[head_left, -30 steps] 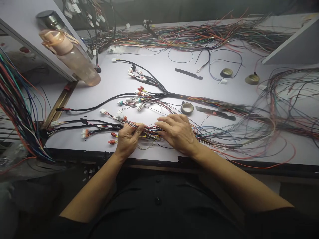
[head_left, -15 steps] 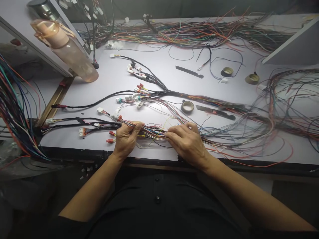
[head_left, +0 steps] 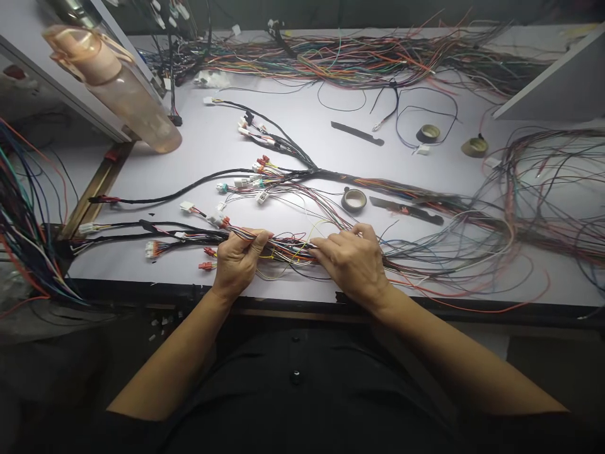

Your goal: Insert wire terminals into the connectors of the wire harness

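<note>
My left hand is closed around a bundle of coloured wires, thumb pressed on top. Further right along the same bundle, my right hand has its fingers wrapped on the wires. White connectors and red connectors lie just left of my left hand. A white and orange connector ends another branch. Black-taped branches run leftward from under my left hand. Above lies a second wire harness, taped black, with connectors on several ends. My palms hide parts of the bundle.
A tape roll and a dark knife-like tool lie beyond my right hand, with another dark strip farther back. Two more tape rolls stand right. A bottle leans at left. Loose wires cover the back.
The whole view has shifted slightly, so the table appears a little further left and up. Both hands keep their hold on the wire bundle; the right hand's fingers have moved slightly.
</note>
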### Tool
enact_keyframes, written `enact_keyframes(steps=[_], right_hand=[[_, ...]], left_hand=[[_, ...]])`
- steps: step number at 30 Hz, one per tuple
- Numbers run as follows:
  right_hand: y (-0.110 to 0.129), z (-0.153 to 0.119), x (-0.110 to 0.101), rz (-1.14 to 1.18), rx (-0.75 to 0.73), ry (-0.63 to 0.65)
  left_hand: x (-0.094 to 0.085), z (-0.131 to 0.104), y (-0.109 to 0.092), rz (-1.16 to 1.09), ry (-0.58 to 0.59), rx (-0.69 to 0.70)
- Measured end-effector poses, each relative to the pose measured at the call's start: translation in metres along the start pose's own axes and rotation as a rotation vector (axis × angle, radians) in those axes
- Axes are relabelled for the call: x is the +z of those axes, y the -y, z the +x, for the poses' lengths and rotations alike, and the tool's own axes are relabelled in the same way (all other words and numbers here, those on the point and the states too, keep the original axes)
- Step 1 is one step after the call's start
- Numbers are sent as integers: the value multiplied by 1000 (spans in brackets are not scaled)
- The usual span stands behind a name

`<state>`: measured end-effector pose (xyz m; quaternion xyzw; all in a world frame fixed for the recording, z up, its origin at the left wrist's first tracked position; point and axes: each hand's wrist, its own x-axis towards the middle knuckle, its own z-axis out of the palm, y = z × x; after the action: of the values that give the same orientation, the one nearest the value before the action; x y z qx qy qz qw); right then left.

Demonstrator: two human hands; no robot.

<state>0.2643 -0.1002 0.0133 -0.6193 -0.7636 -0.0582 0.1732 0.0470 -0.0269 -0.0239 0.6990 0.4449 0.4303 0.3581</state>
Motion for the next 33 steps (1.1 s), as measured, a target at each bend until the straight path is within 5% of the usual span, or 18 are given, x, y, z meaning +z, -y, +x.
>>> enact_keyframes(steps=[11, 19, 23, 27, 33], right_hand=[[-8, 7, -8, 20, -22, -105], [-14, 5, 1, 110, -35, 103], [-14, 7, -3, 134, -3, 57], [3, 19, -8, 190, 17, -57], [41, 41, 21, 221, 59, 120]], left_hand=[[0, 0, 0, -9, 10, 6], [1, 1, 1, 43, 41, -16], [2, 3, 0, 54, 52, -39], [3, 4, -4, 38, 73, -17], [0, 7, -8, -13, 101, 27]])
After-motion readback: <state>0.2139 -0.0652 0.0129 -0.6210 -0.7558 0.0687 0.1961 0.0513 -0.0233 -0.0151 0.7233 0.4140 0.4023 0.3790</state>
